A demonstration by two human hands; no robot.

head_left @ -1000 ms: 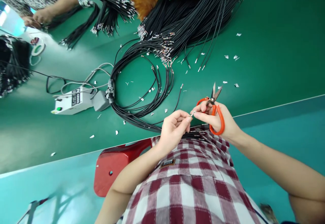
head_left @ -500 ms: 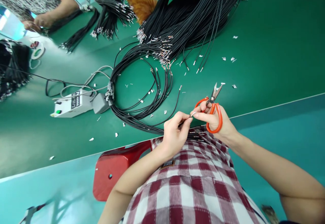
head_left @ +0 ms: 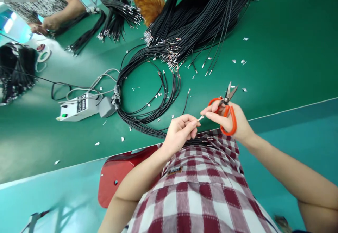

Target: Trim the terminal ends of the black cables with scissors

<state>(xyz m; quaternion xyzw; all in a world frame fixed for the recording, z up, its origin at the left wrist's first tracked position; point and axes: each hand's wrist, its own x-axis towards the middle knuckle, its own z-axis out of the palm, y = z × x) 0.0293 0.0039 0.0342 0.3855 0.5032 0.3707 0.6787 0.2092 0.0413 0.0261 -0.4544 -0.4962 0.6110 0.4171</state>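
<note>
While the green counter (head_left: 277,49) carries a big heap of black wires (head_left: 200,14) at upper centre, the right hand (head_left: 227,120) is clenched around orange scissors (head_left: 226,111), blades parted. Left hand (head_left: 181,132) pinches a wire end with its tiny metal terminal (head_left: 200,118) at frame centre; the terminal could slip, or the blades nick fingers.

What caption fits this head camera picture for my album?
Right hand holds orange scissors while left hand pinches a metal tip above a green table.
</note>
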